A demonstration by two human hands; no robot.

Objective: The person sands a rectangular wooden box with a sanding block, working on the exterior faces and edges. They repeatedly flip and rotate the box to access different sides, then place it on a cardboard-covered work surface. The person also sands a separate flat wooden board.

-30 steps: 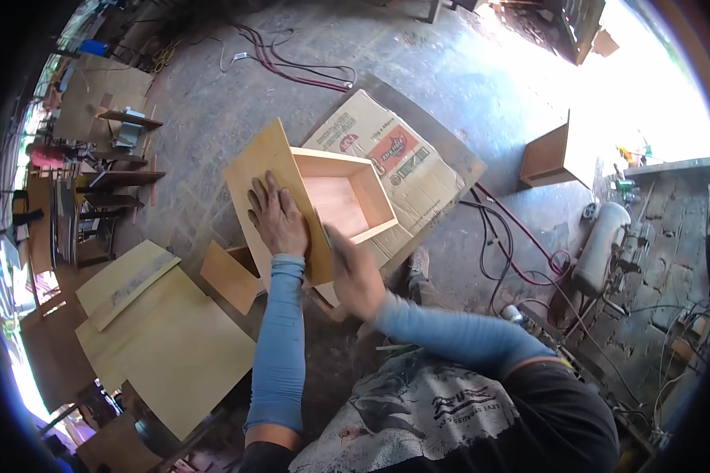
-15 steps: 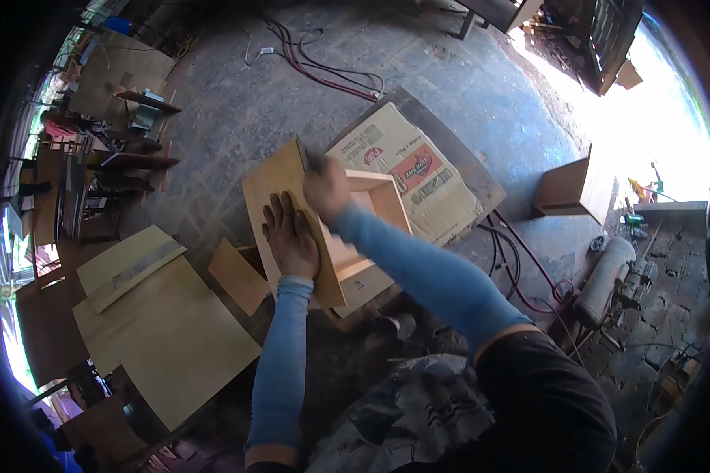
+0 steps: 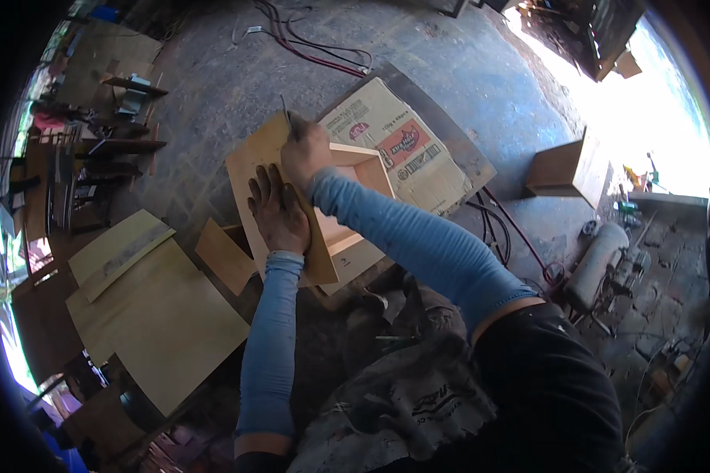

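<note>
A wooden drawer (image 3: 355, 151) stands tilted in front of me, its flat front panel (image 3: 251, 158) turned to the left. My left hand (image 3: 280, 221) lies flat on that panel, fingers stretched toward its far end. At the panel's upper right edge, my right hand (image 3: 304, 154) is closed around a thin dark tool (image 3: 294, 122). Its narrow tip sticks out past the panel's far corner; the rest is hidden in my fingers, so its exact kind does not show. The open inside of the drawer shows below my right forearm.
Flattened cardboard (image 3: 406, 142) covers a low work surface (image 3: 475, 167) under the drawer. Pale boards (image 3: 162, 315) lie at the left, near a small wooden box (image 3: 225, 256). Hoses (image 3: 315, 51) cross the floor. At the right are a wooden box (image 3: 564, 169) and a grey tank (image 3: 598, 264).
My right hand has slid along the panel's edge toward its far corner with the dark tool. The left hand remains flat on the panel. The whole view has shifted slightly.
</note>
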